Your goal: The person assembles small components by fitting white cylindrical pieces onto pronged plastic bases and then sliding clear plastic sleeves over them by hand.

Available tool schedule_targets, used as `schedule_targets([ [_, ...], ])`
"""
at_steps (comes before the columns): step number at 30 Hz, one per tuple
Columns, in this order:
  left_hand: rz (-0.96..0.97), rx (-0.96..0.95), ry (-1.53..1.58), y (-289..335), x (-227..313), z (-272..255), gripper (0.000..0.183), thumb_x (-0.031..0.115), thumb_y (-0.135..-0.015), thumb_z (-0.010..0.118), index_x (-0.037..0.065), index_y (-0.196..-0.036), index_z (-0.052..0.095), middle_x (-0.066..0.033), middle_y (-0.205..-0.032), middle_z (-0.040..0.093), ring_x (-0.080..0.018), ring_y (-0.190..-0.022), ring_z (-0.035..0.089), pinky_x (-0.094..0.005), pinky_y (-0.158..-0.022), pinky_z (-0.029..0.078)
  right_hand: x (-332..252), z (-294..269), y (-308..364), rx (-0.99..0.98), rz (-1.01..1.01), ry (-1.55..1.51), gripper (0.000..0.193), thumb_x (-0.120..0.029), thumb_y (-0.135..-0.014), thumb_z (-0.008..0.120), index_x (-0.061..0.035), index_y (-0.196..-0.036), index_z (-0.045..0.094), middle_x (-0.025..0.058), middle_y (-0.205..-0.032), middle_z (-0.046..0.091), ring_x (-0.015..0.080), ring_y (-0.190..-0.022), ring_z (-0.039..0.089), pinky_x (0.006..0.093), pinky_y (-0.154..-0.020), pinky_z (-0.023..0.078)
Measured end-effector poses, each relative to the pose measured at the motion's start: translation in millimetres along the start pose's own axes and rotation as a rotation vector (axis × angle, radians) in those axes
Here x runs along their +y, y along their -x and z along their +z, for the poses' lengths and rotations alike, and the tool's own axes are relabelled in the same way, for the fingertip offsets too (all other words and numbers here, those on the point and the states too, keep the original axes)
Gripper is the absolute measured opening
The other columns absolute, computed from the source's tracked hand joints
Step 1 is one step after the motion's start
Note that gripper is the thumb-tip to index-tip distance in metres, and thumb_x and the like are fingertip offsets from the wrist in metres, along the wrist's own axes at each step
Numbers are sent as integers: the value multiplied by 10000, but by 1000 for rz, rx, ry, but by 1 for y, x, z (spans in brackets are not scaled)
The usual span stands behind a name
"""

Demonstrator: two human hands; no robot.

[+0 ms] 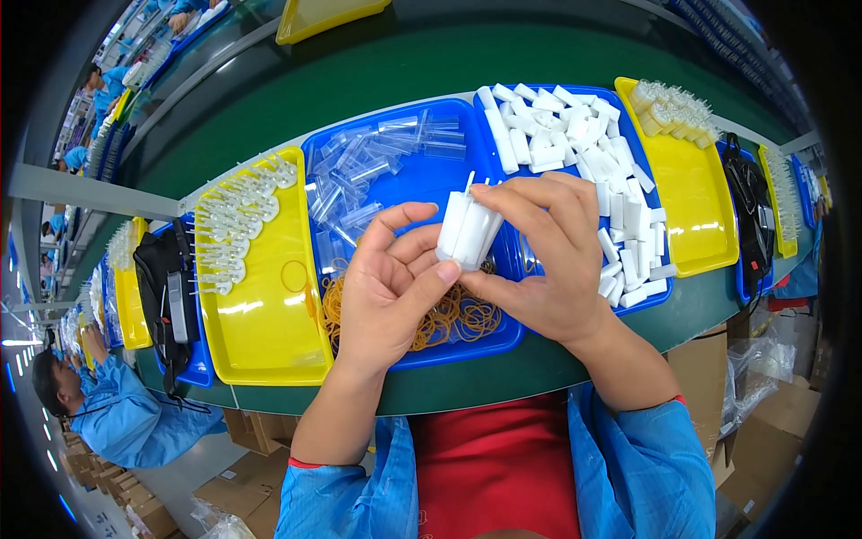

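A bundle of white blocks point(468, 231) is held up over the blue tray point(404, 355) of rubber bands point(449, 319), propped by the left hand point(395, 283) and pinched tight by the right hand point(548, 260).

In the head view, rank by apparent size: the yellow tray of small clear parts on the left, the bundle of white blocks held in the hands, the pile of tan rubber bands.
1. Yellow tray.
2. Pile of tan rubber bands, partly hidden by the hands.
3. Bundle of white blocks, though nearer the camera.

brown cardboard boxes point(260, 490) on floor, lower left
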State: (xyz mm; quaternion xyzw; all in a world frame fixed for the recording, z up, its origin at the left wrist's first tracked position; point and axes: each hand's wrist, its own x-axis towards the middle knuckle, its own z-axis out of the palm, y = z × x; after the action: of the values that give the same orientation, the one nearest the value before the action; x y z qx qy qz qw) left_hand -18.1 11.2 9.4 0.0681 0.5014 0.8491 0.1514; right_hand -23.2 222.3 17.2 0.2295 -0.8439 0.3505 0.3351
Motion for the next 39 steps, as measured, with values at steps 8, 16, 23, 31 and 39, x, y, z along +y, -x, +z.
schedule_targets([
  [8, -97, -19, 6, -2, 2, -2, 521, 128, -1129, 650, -34, -1585, 459, -281, -1457, 689, -380, -1344, 721, -453, -1101, 624, 1, 1, 3, 6, -15, 20, 729, -245, -665, 1035, -145, -1340, 778, 42, -1253, 717, 298, -1179, 603, 424, -1014, 486],
  [16, -138, 1, 157, -5, 5, -1, 499, 57, -1116, 673, -59, -1561, 480, -250, -1423, 714, -329, -1300, 746, -419, -1087, 637, -7, -6, -6, -63, 40, -58, 762, -269, -701, 1042, -125, -1391, 751, 93, -1312, 682, 314, -1233, 617, 425, -1023, 502],
  [23, -126, 12, 165, -4, 7, -3, 568, 43, -1095, 690, -36, -1603, 449, -244, -1513, 633, -369, -1350, 709, -467, -1116, 619, 44, -36, -4, -216, 268, -73, 332, -174, -903, 908, -60, -1188, 781, 139, -1139, 721, 345, -1075, 704, 436, -921, 564],
  [31, -62, 39, 76, -6, 5, -1, 515, 26, -1090, 681, 27, -1553, 454, -244, -1496, 635, -369, -1316, 724, -441, -1081, 620, 51, -49, 3, -630, 295, 54, 160, -156, -947, 853, -50, -1039, 776, 145, -1009, 733, 345, -1018, 712, 458, -889, 566],
  [39, -44, 66, 38, -6, 5, -3, 465, 43, -1110, 629, 45, -1555, 491, -239, -1496, 649, -330, -1288, 733, -402, -1044, 610, 50, -75, 2, -952, 429, 99, 387, -74, -831, 918, -96, -1165, 724, 107, -985, 713, 305, -966, 708, 444, -836, 565],
])
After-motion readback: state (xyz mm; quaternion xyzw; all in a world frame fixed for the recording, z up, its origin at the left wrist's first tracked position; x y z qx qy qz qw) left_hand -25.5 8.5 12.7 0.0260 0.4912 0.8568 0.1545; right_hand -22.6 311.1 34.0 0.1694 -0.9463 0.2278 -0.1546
